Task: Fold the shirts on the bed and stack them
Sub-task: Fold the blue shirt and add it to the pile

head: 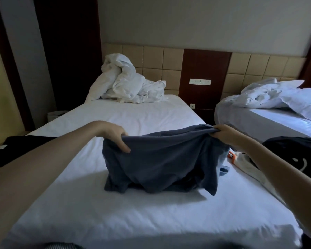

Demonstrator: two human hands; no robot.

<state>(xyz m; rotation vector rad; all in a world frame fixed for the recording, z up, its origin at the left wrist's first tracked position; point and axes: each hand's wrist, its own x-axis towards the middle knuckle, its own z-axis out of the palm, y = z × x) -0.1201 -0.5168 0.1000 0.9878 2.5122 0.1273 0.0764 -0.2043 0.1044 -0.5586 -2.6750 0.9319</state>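
White sheet on the bed [133,218], smooth, nearest the camera. Blue shirt [160,159] sits mid-bed, held up by its top edge. That edge is the long axis and runs left-right across the bed. The cloth hangs down from it and the bottom is bunched on the sheet. Can't tell whether collar or hem is up. Left hand [115,135] is clamped on the top-left corner, thumb over the front face. Right hand [226,135] grips the top-right corner, cloth gathered in the curled fingers. Black shirt [16,150] lies at the left edge, partly behind the left forearm. At the right edge, a white garment [244,162] with an orange patch lies beside a smiley shirt [294,155]. Farther back, a crumpled duvet [126,83] is piled at the head against a tan headboard [169,60]. Second bed [267,123] stands apart on the right, bedding rumpled.
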